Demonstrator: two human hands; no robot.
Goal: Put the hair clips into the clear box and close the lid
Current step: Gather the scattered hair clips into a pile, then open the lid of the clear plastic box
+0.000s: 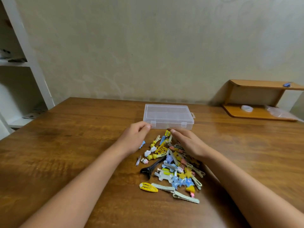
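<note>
While box [168, 116] sits lid down behind the clips [171, 163] on table [65, 145], left hand [134, 139] hangs loosely curled, empty; right hand [187, 142] flat, fingers together, above pile. No legible writing.

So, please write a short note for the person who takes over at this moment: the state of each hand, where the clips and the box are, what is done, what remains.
Left hand: loosely curled, holds nothing, fingertips near the left latch of the clear box.
Right hand: fingers straight, hovering over the far end of the hair clips, holding nothing.
Box: on the table beyond the pile, lid shut, both front latches down; it looks empty.
Clips: all in a loose pile on the table, between the forearms.
Done: nothing yet.
Left: open the lid, put in all clips, close the lid.
</note>
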